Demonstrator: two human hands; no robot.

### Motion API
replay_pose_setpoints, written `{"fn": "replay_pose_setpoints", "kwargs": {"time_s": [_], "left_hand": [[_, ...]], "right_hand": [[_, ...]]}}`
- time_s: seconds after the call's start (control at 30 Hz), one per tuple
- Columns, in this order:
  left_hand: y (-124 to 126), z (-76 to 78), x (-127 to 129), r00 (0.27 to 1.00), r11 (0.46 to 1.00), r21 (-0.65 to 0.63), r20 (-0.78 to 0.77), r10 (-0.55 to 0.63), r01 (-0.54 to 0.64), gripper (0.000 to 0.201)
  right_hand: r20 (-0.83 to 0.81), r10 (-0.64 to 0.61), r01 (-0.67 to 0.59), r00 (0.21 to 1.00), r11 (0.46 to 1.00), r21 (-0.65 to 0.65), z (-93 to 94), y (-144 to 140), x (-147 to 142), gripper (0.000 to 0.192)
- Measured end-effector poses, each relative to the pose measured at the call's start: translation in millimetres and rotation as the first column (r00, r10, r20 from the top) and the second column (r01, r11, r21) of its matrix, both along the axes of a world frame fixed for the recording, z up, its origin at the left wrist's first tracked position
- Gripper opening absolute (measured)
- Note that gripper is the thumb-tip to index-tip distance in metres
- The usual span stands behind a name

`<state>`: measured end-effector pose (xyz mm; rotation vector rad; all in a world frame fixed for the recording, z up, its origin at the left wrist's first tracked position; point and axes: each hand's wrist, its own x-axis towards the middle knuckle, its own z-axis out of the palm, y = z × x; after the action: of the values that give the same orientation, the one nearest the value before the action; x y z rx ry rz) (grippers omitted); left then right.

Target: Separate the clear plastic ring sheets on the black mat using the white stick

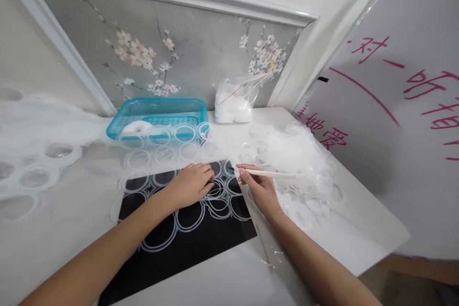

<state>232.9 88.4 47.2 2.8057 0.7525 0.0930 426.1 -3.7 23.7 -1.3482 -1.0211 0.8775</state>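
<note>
Crowding right hand [258, 186]: film scraps [294, 158]; basket [158, 114] behind.

Both forearms run off the bottom edge of the picture. The left hand [193, 184] covers part of the clear ring-cut film [186, 201] beneath it. The tip of the thin white stick [267, 172] in the right hand [260, 189] is lost against the pile of clear scraps [297, 158]. The red writing on the white board [405, 119] is cut off at the right edge. The zip bag [234, 100] holds white contents too blurred to tell.

Plastic heap [294, 158] right, basket [158, 117] behind.
</note>
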Motion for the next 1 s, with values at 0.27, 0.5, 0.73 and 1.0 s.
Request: {"fn": "replay_pose_setpoints", "kwargs": {"time_s": [0.27,0.5,0.73,1.0], "left_hand": [[4.7,-3.5,7.7,0.997,0.985,-0.156,0.018,-0.075,0.077,0.008],[-10.2,-0.6,6.9,0.996,0.995,-0.05,0.002,-0.085,0.085,0.018],[-6.9,2.9,2.1,0.999,0.998,0.061,0.011,-0.033,0.032,0.021],[5.3,1.1,9.5,0.989,0.978,0.149,-0.027,-0.145,0.147,0.013]], "right_hand": [[0.091,0.114,-0.119,0.989,0.992,0.044,-0.7,-5.2,-14.7,0.027],[0.069,0.092,-0.096,0.993,0.993,0.062,-1.9,-6.1,-15.8,0.026],[-0.053,-0.032,0.036,0.998,0.997,0.072,1.9,-2.5,-9.6,0.033],[-0.095,0.01,-0.005,0.995,0.999,0.053,-1.7,-0.7,-15.9,0.036]]}}
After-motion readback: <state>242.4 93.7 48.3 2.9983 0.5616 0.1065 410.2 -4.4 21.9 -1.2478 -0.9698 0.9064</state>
